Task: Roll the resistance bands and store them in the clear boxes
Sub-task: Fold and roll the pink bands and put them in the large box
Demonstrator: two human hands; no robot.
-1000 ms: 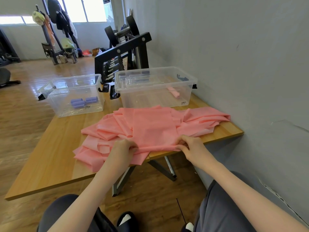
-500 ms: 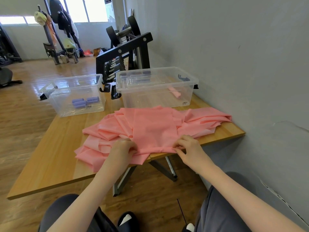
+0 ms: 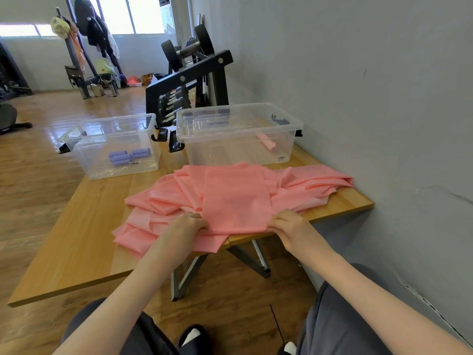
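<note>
A heap of pink resistance bands (image 3: 235,196) lies spread over the wooden table (image 3: 84,242). My left hand (image 3: 188,225) pinches the near left corner of the top band, and my right hand (image 3: 288,226) pinches its near right corner at the table's front edge. Behind the heap stand two clear boxes. The left box (image 3: 115,147) holds purple rolled bands (image 3: 129,156). The right box (image 3: 238,134) holds one pink roll (image 3: 267,144).
A grey wall runs close along the right side. A black dumbbell rack (image 3: 186,83) stands behind the boxes. Black box latches (image 3: 166,137) lie between the two boxes. Wooden floor and a coat stand (image 3: 82,47) are at the far left.
Both hands have shifted slightly forward onto the near edge of the top pink band, drawing it flatter. The boxes and the heap stay where they were.
</note>
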